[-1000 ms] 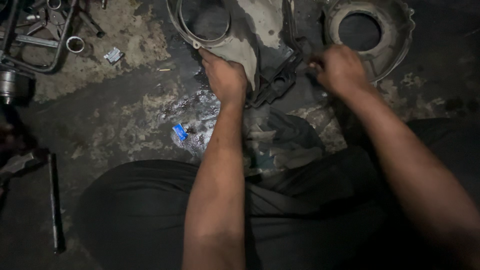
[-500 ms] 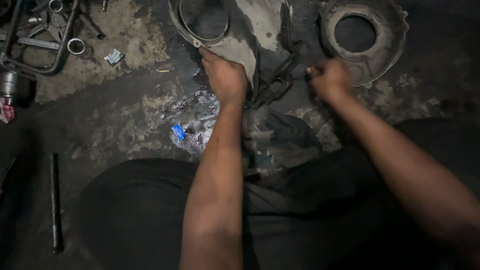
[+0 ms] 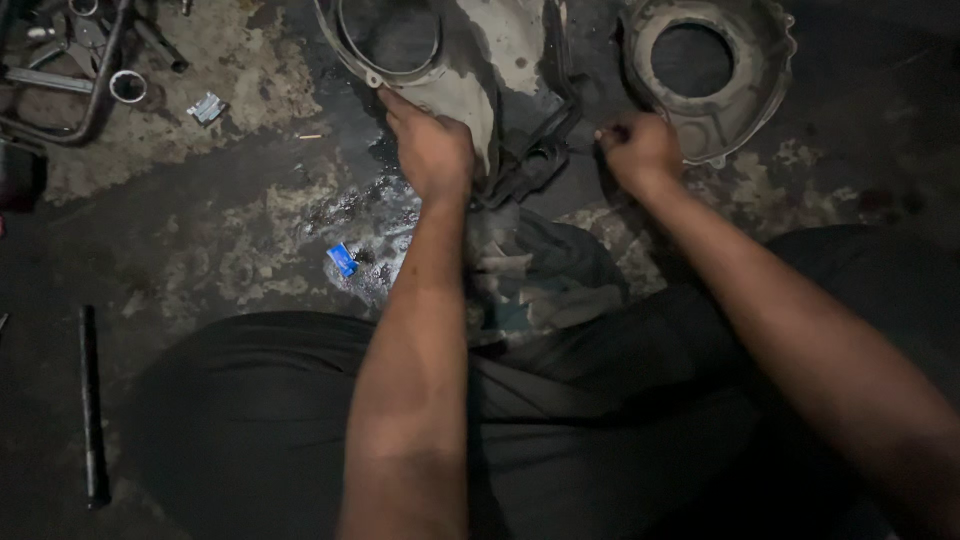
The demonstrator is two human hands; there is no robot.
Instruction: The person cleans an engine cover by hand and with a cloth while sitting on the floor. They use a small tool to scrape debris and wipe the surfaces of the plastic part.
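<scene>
Bracing a grimy metal engine cover (image 3: 470, 90) with curled left hand (image 3: 432, 150) fingers steadies it while the right hand (image 3: 640, 150), fist closed on a small tool (image 3: 612, 131), works best gently.

Both forearms are bare all the way up, no sleeves, no watch or bands showing. The left hand (image 3: 432, 152) and right hand (image 3: 640, 150) look smeared with dark grime. Across the near part of the scene, dark, plain trousers (image 3: 260, 430) cover the legs.
</scene>
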